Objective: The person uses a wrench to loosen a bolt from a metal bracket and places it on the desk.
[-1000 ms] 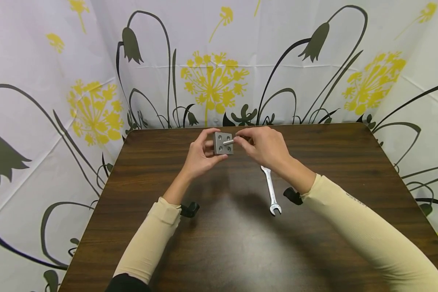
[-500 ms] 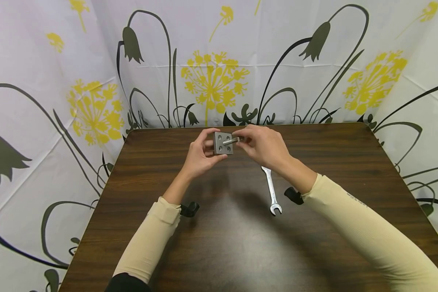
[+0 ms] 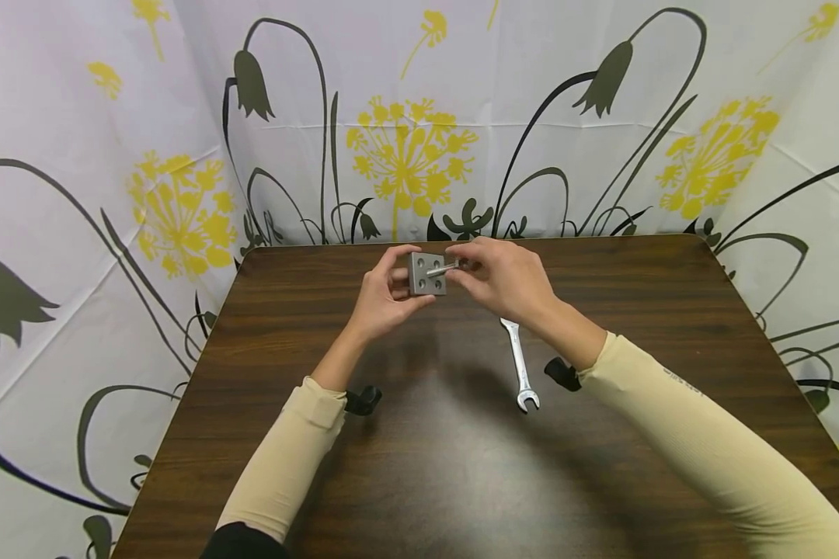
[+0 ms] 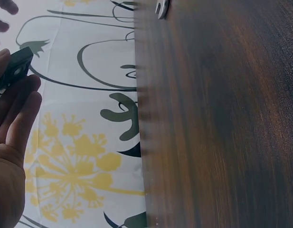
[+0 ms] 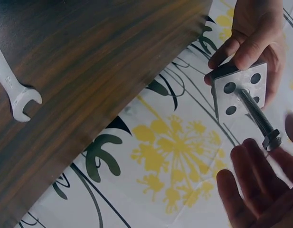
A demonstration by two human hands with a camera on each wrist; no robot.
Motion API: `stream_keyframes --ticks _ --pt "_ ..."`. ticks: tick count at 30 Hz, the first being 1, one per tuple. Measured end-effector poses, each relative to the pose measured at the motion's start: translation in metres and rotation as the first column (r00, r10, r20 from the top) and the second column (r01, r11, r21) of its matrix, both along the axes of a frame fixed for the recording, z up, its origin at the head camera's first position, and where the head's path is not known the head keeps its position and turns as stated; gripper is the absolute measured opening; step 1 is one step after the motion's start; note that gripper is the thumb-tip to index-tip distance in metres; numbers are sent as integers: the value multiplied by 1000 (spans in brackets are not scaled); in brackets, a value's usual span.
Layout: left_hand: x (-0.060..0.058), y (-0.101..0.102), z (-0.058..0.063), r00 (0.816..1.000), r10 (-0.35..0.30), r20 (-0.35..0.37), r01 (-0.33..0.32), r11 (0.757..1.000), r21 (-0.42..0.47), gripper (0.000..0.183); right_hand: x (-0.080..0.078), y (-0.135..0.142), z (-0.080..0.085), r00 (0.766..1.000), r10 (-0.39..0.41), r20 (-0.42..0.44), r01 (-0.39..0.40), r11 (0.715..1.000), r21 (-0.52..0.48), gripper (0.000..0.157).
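My left hand grips a square grey metal block by its edges, thumb below and index finger above in the head view. The block's face has several round holes. From the middle of that face a threaded bolt sticks out, tilted toward my right hand. At the bolt's outer end is a hex piece; whether it is the head or a nut I cannot tell. My right thumb and index finger pinch around that end, the thumb blurred. The other right fingers are spread below.
A double open-ended wrench lies on the dark wooden table, below my right hand in the head view. Behind the table's far edge hangs a white curtain with yellow and grey flowers.
My right fingers loosened around the bolt's end, showing more of it half a second ago, then closed in on it again. My left hand, the block and the wrench have stayed put.
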State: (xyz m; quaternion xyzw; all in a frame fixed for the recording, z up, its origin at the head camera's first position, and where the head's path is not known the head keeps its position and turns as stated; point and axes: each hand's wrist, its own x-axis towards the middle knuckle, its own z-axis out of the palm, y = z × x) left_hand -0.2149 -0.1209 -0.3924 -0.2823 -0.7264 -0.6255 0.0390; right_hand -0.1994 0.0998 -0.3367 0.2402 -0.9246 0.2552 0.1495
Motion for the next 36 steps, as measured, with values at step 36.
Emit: stream_keyframes --ticks 36 --pt "1 -3 -1 1000 19 -8 -19 1000 -8 69 0 2 1 999 23 38 -23 1000 0 24"
